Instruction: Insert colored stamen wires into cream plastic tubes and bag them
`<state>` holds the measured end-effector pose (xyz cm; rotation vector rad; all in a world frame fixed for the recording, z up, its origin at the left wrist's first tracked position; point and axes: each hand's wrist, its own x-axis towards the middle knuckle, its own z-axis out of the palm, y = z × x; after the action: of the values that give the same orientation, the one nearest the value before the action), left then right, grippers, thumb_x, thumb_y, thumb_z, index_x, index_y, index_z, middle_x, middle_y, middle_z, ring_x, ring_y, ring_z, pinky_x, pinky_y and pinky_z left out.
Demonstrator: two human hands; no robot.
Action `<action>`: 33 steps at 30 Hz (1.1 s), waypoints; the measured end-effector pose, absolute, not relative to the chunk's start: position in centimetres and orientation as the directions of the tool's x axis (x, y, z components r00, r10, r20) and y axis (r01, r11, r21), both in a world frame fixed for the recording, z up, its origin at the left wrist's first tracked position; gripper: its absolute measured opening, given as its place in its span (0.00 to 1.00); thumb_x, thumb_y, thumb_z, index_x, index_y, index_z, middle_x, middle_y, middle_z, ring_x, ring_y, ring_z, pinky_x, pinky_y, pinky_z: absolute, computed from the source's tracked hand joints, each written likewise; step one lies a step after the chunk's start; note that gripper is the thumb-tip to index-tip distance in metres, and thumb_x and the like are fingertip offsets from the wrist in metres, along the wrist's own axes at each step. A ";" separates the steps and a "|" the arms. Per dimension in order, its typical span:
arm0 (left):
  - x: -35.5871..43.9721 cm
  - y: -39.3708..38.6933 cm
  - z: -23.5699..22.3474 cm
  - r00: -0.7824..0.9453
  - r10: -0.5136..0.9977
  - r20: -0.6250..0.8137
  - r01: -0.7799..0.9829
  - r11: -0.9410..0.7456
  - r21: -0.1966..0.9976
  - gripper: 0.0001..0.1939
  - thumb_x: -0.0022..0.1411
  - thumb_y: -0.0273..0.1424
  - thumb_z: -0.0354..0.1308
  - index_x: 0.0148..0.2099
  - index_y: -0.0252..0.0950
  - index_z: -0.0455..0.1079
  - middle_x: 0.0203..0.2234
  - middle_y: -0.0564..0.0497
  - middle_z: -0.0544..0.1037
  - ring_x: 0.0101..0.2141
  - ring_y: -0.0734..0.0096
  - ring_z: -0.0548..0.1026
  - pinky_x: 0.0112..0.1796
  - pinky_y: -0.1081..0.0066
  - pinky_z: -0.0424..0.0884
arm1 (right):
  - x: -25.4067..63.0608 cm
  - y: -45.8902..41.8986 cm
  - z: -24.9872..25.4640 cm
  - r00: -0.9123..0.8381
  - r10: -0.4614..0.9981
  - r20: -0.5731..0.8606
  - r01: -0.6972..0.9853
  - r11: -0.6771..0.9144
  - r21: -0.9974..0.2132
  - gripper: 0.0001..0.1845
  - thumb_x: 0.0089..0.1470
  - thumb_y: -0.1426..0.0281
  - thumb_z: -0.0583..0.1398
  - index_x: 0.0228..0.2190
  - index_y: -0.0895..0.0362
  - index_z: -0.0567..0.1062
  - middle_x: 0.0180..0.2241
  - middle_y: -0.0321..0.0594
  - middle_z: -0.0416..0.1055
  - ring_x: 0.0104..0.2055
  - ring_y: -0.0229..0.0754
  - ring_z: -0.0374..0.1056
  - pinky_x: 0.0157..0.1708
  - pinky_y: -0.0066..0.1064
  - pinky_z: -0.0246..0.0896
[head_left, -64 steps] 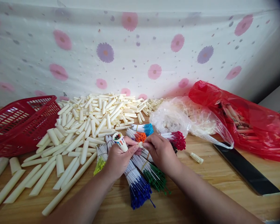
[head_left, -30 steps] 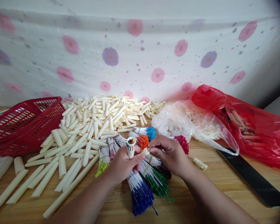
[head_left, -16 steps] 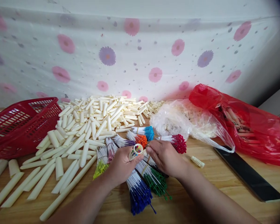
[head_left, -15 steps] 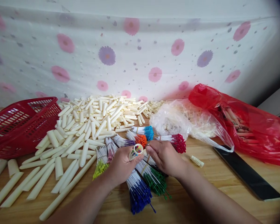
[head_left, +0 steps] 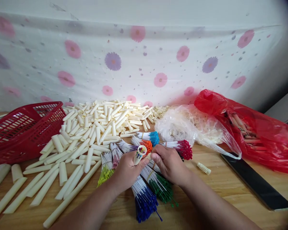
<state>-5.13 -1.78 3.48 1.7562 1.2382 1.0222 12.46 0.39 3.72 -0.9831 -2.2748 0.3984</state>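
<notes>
My left hand [head_left: 125, 172] is wrapped round a cream multicolour pen barrel [head_left: 139, 154], tilted so its open end faces me, with small coloured pieces showing at the rim. Close beside it, my right hand [head_left: 172, 163] is closed, thumb against bent fingers. A cream bit shows between the hands, but what the right fingers hold is hidden. Under and around both hands lie banded bundles of white pen refills with coloured ends: dark blue [head_left: 145, 204], green [head_left: 163, 189], yellow [head_left: 105, 172], orange [head_left: 144, 143], light blue [head_left: 151, 137] and red [head_left: 182, 149].
Loose cream tubes [head_left: 105, 116] are heaped at the back left, beside a red plastic basket [head_left: 42, 127]. On the right are a clear plastic bag [head_left: 180, 123], a red bag [head_left: 261, 127], a black flat bar [head_left: 256, 183] and a small cream part [head_left: 204, 168].
The whole view has shifted slightly, so things sit a little lower and further right. Both hands keep nearly the same pose, the left still around the pen barrel.
</notes>
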 end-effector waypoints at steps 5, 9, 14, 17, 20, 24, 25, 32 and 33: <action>-5.1 -1.8 3.5 0.198 0.956 0.217 0.349 -0.275 0.896 0.15 0.58 0.36 0.54 0.22 0.35 0.61 0.16 0.58 0.57 0.20 0.78 0.56 0.22 0.76 0.55 | 12.7 0.4 4.3 -0.547 0.728 0.413 0.483 0.678 -0.554 0.17 0.63 0.65 0.46 0.24 0.56 0.62 0.23 0.35 0.61 0.26 0.36 0.58 0.27 0.26 0.54; -5.1 -1.7 3.4 0.200 0.956 0.215 0.363 -0.276 0.890 0.16 0.58 0.36 0.54 0.22 0.35 0.61 0.15 0.59 0.58 0.19 0.78 0.56 0.22 0.76 0.55 | 13.1 0.5 4.5 -0.546 0.749 0.376 0.441 0.638 -0.631 0.16 0.63 0.63 0.48 0.26 0.56 0.64 0.22 0.33 0.61 0.25 0.35 0.58 0.26 0.26 0.54; -5.2 -1.6 2.9 0.215 0.960 0.181 0.374 -0.252 0.892 0.14 0.59 0.36 0.54 0.24 0.35 0.63 0.14 0.59 0.59 0.18 0.78 0.57 0.21 0.76 0.55 | 13.0 0.7 4.5 -0.511 0.736 0.444 0.431 0.667 -0.608 0.10 0.61 0.68 0.50 0.28 0.56 0.64 0.25 0.35 0.63 0.27 0.36 0.60 0.27 0.26 0.56; -5.2 -1.5 3.0 0.207 0.962 0.175 0.372 -0.243 0.896 0.14 0.59 0.36 0.54 0.23 0.35 0.63 0.13 0.59 0.59 0.17 0.78 0.57 0.21 0.75 0.54 | 12.9 0.7 4.4 -0.462 0.774 0.432 0.499 0.630 -0.595 0.14 0.61 0.65 0.49 0.25 0.56 0.62 0.22 0.34 0.61 0.24 0.36 0.58 0.25 0.27 0.53; -5.3 -1.5 3.3 0.212 0.965 0.153 0.344 -0.220 0.913 0.15 0.58 0.36 0.54 0.22 0.36 0.61 0.12 0.59 0.59 0.17 0.78 0.57 0.21 0.75 0.54 | 13.0 0.7 4.5 -0.481 0.761 0.435 0.398 0.632 -0.665 0.10 0.62 0.65 0.50 0.31 0.56 0.65 0.26 0.36 0.65 0.27 0.36 0.61 0.27 0.27 0.57; -5.4 -1.5 3.5 0.219 0.966 0.137 0.338 -0.207 0.918 0.15 0.58 0.37 0.54 0.22 0.35 0.62 0.12 0.59 0.59 0.17 0.77 0.57 0.21 0.75 0.54 | 13.0 0.8 4.6 -0.534 0.706 0.465 0.388 0.693 -0.608 0.06 0.60 0.71 0.52 0.31 0.56 0.66 0.29 0.38 0.67 0.31 0.37 0.63 0.32 0.27 0.59; -5.4 -1.5 3.5 0.219 0.966 0.138 0.340 -0.209 0.917 0.14 0.58 0.36 0.54 0.23 0.35 0.63 0.12 0.59 0.59 0.16 0.77 0.57 0.21 0.75 0.54 | 13.0 0.7 4.6 -0.524 0.715 0.463 0.430 0.691 -0.581 0.07 0.60 0.71 0.52 0.29 0.56 0.66 0.28 0.38 0.67 0.31 0.37 0.63 0.31 0.27 0.58; -5.4 -1.3 3.1 0.231 0.961 0.148 0.377 -0.229 0.897 0.14 0.59 0.36 0.52 0.24 0.35 0.62 0.12 0.60 0.57 0.17 0.79 0.56 0.21 0.76 0.53 | 12.8 0.7 4.5 -0.530 0.688 0.495 0.446 0.723 -0.527 0.05 0.59 0.70 0.53 0.32 0.56 0.67 0.30 0.40 0.69 0.32 0.38 0.65 0.32 0.28 0.58; -5.4 -1.3 3.0 0.234 0.961 0.148 0.385 -0.231 0.893 0.14 0.59 0.36 0.52 0.24 0.35 0.62 0.12 0.60 0.57 0.17 0.79 0.56 0.21 0.76 0.53 | 12.8 0.7 4.4 -0.521 0.699 0.491 0.471 0.714 -0.517 0.07 0.60 0.70 0.52 0.30 0.57 0.67 0.29 0.39 0.69 0.31 0.38 0.65 0.31 0.28 0.58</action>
<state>-5.43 -1.29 3.00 1.7550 1.2501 0.9664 12.79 0.70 4.40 -0.8839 -2.2182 0.4194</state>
